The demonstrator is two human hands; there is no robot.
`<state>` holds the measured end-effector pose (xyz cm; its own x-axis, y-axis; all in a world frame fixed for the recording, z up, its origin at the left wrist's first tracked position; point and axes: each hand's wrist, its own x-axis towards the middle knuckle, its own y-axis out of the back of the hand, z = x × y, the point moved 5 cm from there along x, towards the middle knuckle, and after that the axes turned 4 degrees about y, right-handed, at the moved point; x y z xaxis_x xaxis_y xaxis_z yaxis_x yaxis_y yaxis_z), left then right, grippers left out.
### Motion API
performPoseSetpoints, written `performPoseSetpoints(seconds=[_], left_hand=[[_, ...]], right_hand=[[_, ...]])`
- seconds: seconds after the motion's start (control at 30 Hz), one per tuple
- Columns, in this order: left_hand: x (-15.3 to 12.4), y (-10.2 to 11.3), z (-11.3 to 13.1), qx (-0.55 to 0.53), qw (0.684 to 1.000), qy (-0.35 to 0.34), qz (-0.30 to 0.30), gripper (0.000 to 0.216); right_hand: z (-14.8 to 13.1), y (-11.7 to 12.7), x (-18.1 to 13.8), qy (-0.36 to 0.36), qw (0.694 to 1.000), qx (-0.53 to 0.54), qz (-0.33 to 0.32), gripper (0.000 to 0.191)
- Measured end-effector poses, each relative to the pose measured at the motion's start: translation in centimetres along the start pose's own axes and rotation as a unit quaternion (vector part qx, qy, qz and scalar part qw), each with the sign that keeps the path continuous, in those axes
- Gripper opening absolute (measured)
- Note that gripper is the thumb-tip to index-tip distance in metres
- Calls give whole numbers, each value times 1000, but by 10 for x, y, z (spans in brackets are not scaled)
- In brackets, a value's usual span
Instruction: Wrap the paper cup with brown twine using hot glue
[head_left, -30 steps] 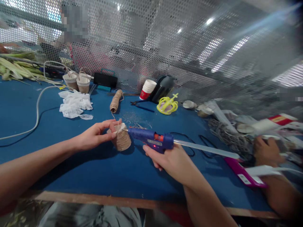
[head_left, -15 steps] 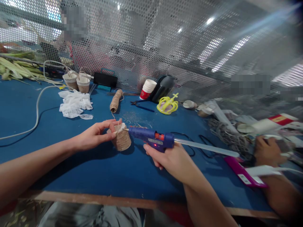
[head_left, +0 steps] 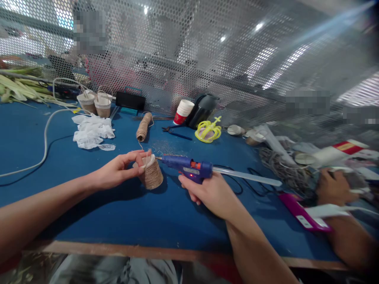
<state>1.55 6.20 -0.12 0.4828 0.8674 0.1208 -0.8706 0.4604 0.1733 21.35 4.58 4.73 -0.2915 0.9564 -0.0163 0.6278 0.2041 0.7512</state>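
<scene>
My left hand (head_left: 122, 169) is closed on the rim of a paper cup (head_left: 152, 176) wrapped in brown twine, tilted over the blue table. A strand of twine runs from the cup's rim back to a twine roll (head_left: 143, 127). In my right hand (head_left: 209, 192) is a blue hot glue gun (head_left: 185, 165) with its red light lit. Its nozzle points left, close to the cup's rim; whether it touches I cannot tell. A long clear glue stick (head_left: 250, 176) sticks out of the gun's back.
Behind lie pliers (head_left: 177, 133), a yellow crown-shaped piece (head_left: 208, 130), stacked paper cups (head_left: 183, 112) and white gloves (head_left: 93, 131). Twine-wrapped cups (head_left: 103, 105) stand at back left. On the right are a magenta power strip (head_left: 304, 215) and another person's hand (head_left: 334, 186). A perforated metal screen (head_left: 177, 51) rises behind.
The glue gun has shifted slightly left and up in view, and its glue stick appears turned a little. My left hand keeps its hold on the cup.
</scene>
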Motion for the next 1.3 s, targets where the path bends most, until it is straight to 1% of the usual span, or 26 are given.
performPoseSetpoints(seconds=[0.13, 0.33, 0.47, 0.57, 0.73, 0.83, 1.0, 1.1, 1.23, 1.3], left_hand=[[0, 0, -1, -6, 1000, 1, 3, 20], [-1, 0, -1, -16, 1000, 7, 7, 21], [-1, -1, 0, -23, 1000, 11, 7, 22], [-1, -1, 0, -23, 1000, 13, 4, 22], [-1, 0, -2, -25, 1000, 13, 2, 23], [-1, 0, -2, -25, 1000, 15, 4, 24], [0, -1, 1, -27, 999, 18, 5, 27], [0, -1, 0, -27, 999, 17, 4, 29], [1, 1, 0, -20, 1000, 13, 3, 29], [1, 4, 2, -12, 1000, 5, 7, 28]], right_hand=[[-2, -1, -5, 6, 1000, -8, 4, 30], [-6, -7, -12, -24, 999, 10, -18, 27], [-9, -10, -14, -29, 999, 21, -27, 27], [-6, -9, -12, -27, 999, 26, -31, 27], [-1, -2, -6, -20, 999, 26, -10, 24], [-2, 0, -2, -16, 1000, 21, -6, 27], [2, -1, 3, -33, 999, 21, -1, 26], [8, -3, 7, -26, 998, 59, -2, 24], [16, -2, 16, -17, 986, 165, -10, 22], [21, 3, 24, -18, 976, 216, 11, 21]])
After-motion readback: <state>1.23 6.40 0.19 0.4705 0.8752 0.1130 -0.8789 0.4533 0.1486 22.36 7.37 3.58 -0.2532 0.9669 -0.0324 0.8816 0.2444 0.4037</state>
